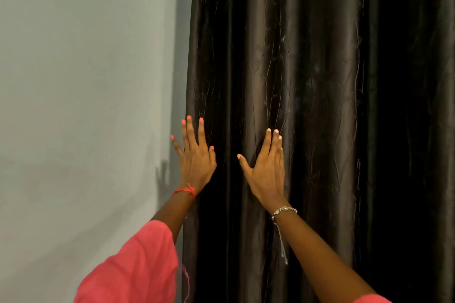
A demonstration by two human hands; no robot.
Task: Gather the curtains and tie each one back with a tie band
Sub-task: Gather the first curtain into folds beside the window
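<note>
Fabric of the dark brown curtain (307,81) looks satiny, soft and likely slippery; it hangs in deep folds beside the grey wall (86,81). My left hand (195,160) and right hand (267,172) lie flat and spread on it, apart, gripping nothing. Best hold: around bunched folds. No tie band visible; the curtain's top and hem are cut off.
</note>
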